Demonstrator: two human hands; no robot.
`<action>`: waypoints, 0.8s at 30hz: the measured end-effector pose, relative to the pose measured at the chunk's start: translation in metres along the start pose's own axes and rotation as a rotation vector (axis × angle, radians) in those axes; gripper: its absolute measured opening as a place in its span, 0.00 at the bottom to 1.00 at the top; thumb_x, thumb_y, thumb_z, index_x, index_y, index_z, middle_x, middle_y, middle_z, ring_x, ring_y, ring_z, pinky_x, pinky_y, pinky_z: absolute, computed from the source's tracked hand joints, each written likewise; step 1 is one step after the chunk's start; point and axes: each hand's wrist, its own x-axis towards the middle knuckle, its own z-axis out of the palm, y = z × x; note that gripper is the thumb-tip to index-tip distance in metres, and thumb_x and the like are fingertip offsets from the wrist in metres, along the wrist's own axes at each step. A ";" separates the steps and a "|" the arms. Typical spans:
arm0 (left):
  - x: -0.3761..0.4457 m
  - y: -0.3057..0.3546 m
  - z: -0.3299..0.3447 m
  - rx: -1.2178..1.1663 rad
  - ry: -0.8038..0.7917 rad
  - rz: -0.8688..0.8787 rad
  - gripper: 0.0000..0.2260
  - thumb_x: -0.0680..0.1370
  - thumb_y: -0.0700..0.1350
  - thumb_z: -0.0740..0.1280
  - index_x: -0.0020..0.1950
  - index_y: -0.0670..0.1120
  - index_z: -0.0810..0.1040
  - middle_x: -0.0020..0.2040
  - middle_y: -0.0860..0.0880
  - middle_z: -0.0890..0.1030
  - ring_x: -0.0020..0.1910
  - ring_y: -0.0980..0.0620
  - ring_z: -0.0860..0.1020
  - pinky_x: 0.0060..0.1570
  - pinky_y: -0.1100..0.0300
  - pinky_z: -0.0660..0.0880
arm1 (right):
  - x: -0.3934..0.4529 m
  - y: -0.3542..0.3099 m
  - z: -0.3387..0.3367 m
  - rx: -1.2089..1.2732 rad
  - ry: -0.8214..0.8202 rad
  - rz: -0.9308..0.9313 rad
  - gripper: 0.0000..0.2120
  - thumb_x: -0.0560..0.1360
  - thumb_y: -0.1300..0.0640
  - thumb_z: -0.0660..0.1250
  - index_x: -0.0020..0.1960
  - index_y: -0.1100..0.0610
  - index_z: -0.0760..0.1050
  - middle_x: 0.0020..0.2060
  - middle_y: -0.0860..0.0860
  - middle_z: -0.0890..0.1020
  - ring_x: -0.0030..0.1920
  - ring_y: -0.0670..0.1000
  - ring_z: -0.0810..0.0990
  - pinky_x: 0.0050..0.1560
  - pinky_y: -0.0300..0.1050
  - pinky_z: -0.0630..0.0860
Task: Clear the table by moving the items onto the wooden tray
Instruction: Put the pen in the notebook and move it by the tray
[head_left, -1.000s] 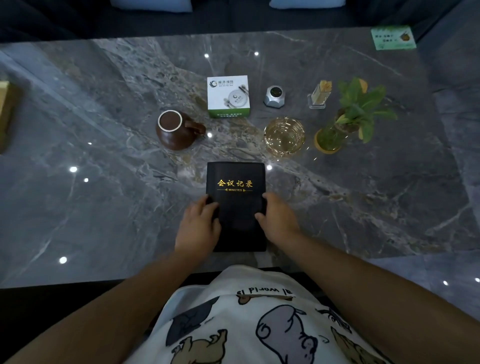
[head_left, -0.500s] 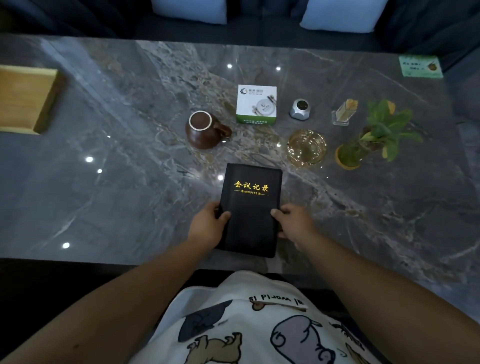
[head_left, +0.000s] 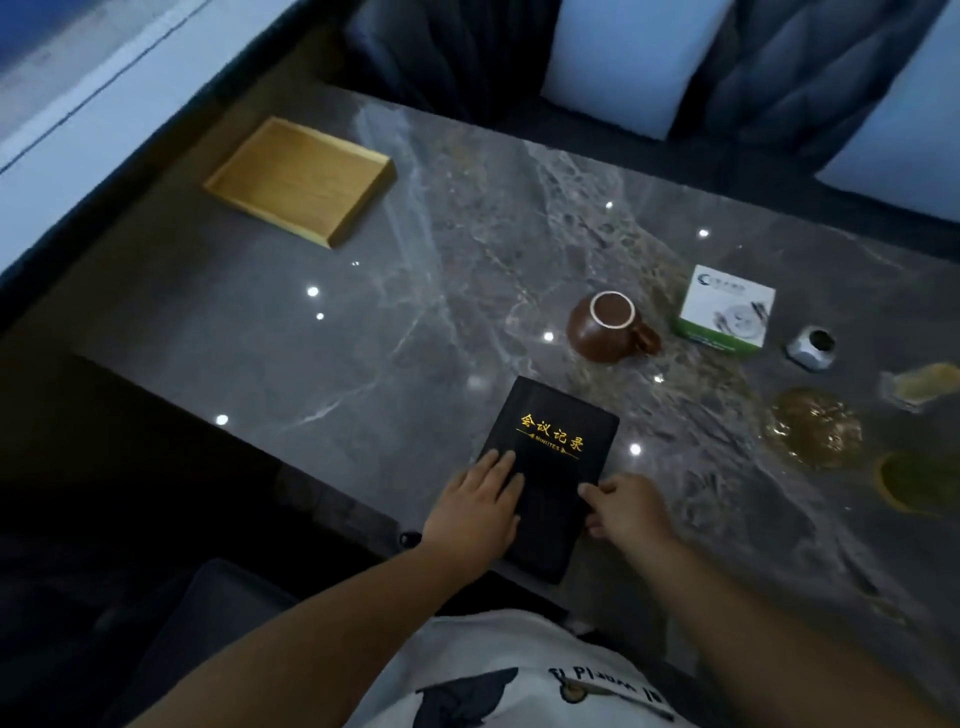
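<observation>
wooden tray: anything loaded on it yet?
Empty. The wooden tray shows only bare wood inside its rim; the black notebook lies closed on the table under both hands.
</observation>
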 end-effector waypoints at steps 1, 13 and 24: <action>-0.001 -0.018 -0.002 0.016 0.002 0.002 0.24 0.81 0.52 0.53 0.75 0.47 0.57 0.78 0.46 0.50 0.76 0.46 0.48 0.71 0.49 0.53 | 0.001 -0.013 0.013 0.004 -0.008 -0.003 0.09 0.75 0.56 0.69 0.38 0.59 0.76 0.29 0.58 0.82 0.32 0.58 0.83 0.42 0.60 0.81; -0.022 -0.264 -0.041 0.076 -0.006 -0.152 0.25 0.81 0.53 0.53 0.76 0.48 0.52 0.78 0.47 0.48 0.76 0.46 0.49 0.69 0.49 0.55 | 0.019 -0.194 0.203 0.020 -0.109 -0.042 0.07 0.76 0.59 0.68 0.49 0.63 0.72 0.37 0.61 0.81 0.35 0.58 0.83 0.36 0.54 0.82; -0.028 -0.390 -0.056 -0.036 0.122 -0.364 0.27 0.81 0.45 0.59 0.77 0.47 0.51 0.78 0.48 0.45 0.76 0.47 0.44 0.72 0.51 0.51 | 0.059 -0.301 0.315 -0.034 -0.166 -0.104 0.08 0.74 0.58 0.70 0.44 0.62 0.74 0.32 0.59 0.81 0.28 0.55 0.83 0.29 0.48 0.80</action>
